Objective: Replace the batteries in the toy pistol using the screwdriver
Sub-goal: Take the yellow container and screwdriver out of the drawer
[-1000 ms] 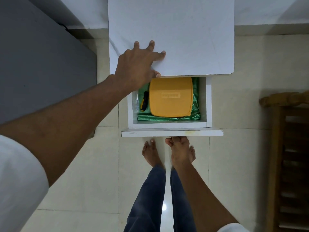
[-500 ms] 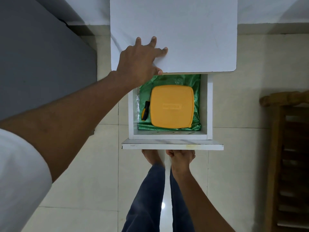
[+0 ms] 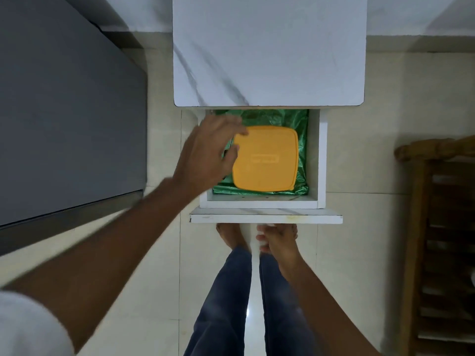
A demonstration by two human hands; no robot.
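I see the left hand [image 3: 208,152], fingers spread, over the open drawer [image 3: 314,160] at frame centre, beside the yellow box [image 3: 266,159]. Right hand [image 3: 276,241] below the drawer front; grip indeterminate.

The left hand [image 3: 208,152] reaches forward on an outstretched, bare forearm, fingers spread and loosely bent, blurred. The right hand [image 3: 279,242] hangs lower, near the feet, fingers curled; what it holds cannot be told.
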